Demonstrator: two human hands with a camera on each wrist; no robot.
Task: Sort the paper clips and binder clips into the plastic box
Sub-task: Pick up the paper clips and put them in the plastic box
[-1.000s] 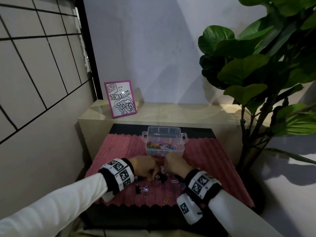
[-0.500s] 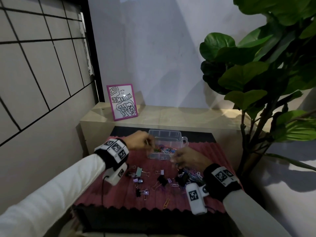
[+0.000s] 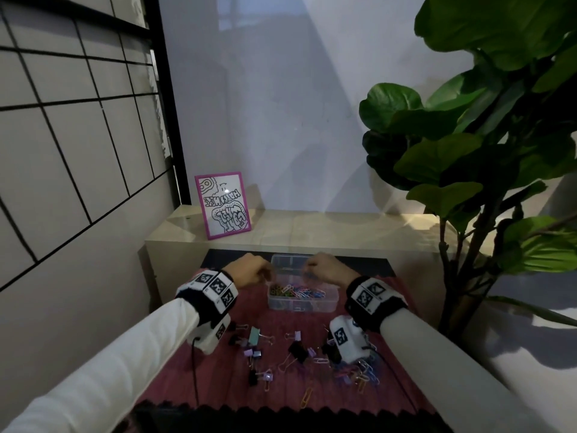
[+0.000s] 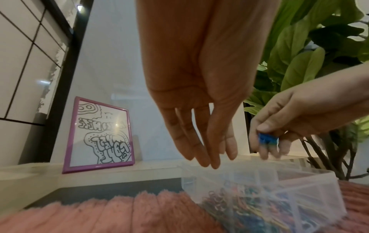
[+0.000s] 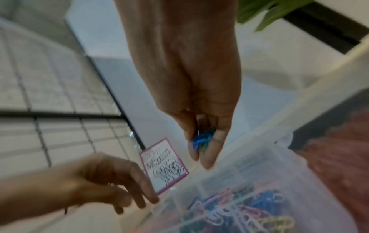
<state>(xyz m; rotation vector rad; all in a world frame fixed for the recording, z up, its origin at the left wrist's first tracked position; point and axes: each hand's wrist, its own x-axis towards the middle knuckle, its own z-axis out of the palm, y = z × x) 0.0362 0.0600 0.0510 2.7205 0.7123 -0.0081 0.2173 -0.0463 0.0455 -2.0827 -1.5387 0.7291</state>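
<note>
Clear plastic box on the red ribbed mat, both hands raised over it
Right hand hangs above the box with its fingers pinched together on a small bunch of blue paper clips; left hand is at the box's left edge, its fingers straight, slightly apart and holding nothing. Coloured paper clips fill the box's near compartments. Loose binder clips and more paper clips lie scattered on the mat nearer the person. A pink-framed drawing leans on the ledge behind, a leafy plant to the right
</note>
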